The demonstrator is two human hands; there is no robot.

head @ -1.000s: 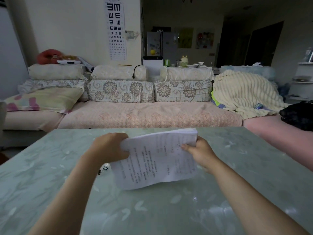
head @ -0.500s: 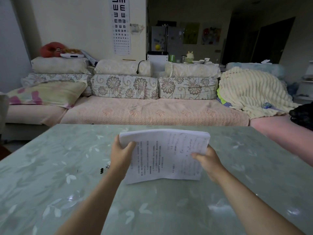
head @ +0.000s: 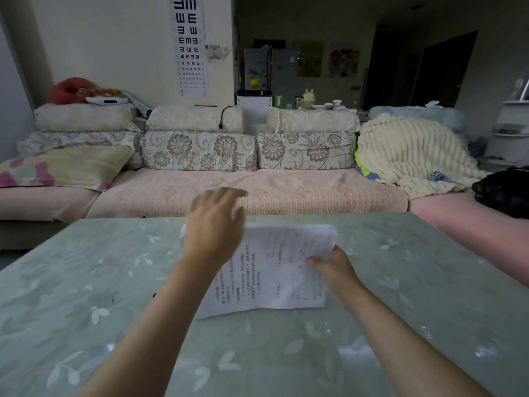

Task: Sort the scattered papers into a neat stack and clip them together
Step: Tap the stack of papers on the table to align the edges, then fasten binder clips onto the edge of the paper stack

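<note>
The left hand point(head: 214, 227) is hovering over the far left corner of the papers point(head: 274, 270) and is hiding that corner. It is showing blurred, so its fingers point(head: 226, 197) are appearing only as a loose forward spread with nothing visibly held between them, and whether the palm is touching the sheets cannot be told. The left forearm is also covering the stack's left edge and most of a small dark speck point(head: 154, 295) lying on the surface point(head: 86, 282) just beside it, too little of which is showing to name it. The right hand point(head: 333, 272) is pinching the papers at their right edge, thumb lying on the top sheet and the other fingers going out of sight underneath. The stack is sitting mid-surface between the two hands, its print too small to read, and whether it is lying flat or being propped on its near edge is hard to judge. The surface is showing pale green and glossy with a white leaf pattern. Beyond it a pink-covered sofa point(head: 243, 193) is running across the dim room, carrying floral cushions point(head: 200, 150) and a cream ribbed blanket point(head: 409, 156); a black heap point(head: 503, 190) is being cut off at the right border, and an eye chart point(head: 190, 44) is hanging on the wall, its top cropped
</note>
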